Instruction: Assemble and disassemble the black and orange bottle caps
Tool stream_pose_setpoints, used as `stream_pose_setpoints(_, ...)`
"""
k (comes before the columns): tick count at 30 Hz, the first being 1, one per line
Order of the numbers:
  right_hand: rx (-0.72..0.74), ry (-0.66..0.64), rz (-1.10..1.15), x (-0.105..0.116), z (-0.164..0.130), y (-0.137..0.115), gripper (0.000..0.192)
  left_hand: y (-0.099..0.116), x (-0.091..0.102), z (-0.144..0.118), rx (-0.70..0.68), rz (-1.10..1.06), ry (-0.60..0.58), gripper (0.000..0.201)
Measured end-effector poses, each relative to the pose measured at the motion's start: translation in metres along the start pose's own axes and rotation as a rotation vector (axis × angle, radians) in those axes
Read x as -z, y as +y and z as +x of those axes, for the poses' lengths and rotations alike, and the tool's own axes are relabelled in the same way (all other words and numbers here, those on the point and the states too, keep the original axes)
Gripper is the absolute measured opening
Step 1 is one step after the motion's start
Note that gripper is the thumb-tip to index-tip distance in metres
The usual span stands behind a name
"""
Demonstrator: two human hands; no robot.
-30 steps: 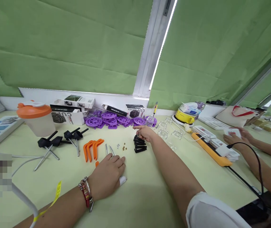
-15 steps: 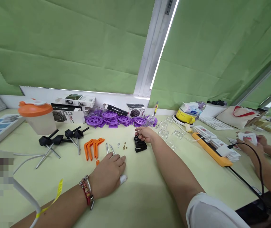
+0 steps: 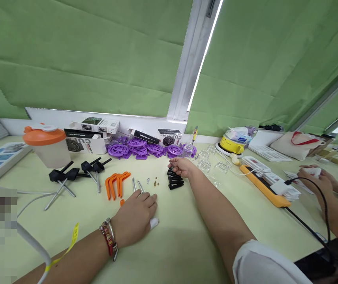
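My left hand [image 3: 136,215] lies flat on the table, fingers spread, with a white wrap on the thumb tip. Its fingertips cover the near ends of slim silver rods [image 3: 139,186]. Reaching farther out, my right hand [image 3: 180,167] hovers at the far end of a row of black plastic pieces [image 3: 175,182]. Its fingers are loosely curved and apart, and I see nothing held in them. Between the hands sit small brass-coloured bits [image 3: 156,182] and tiny clear or silvery bits [image 3: 148,181]. Bent orange pieces [image 3: 116,185] lie left of the rods.
Purple wheel-like parts [image 3: 139,148] and cup holder boxes [image 3: 89,144] line the back. Black knobs with metal rods [image 3: 65,174] and an orange-lidded cup [image 3: 48,146] are left. Clear rings [image 3: 204,165] and an orange power strip [image 3: 263,187] lie right, near another person's hands [image 3: 320,179].
My two hands stay practically in place. At the right, the other person's hands have shifted slightly, turning the white item they hold.
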State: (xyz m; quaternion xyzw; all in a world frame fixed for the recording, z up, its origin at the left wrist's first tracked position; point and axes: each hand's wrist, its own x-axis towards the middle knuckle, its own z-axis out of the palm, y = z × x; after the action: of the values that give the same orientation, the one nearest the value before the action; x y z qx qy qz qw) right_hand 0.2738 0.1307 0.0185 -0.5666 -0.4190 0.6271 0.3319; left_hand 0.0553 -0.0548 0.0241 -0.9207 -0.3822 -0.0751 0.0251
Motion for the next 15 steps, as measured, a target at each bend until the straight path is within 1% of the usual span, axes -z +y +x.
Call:
stream_pose_setpoints(5, -0.01, -0.007, 0.035, -0.0003, 0.0001, -0.0012, 0.017, 0.0, -0.0003, 0.0001, 0.001, -0.001, 0.004, 0.031)
stream_pose_setpoints(15, 0.012, -0.058, 0.149, 0.0037, -0.0035, -0.0032, 0.023, 0.0002, 0.0011, 0.0007, 0.009, 0.009, -0.045, 0.035)
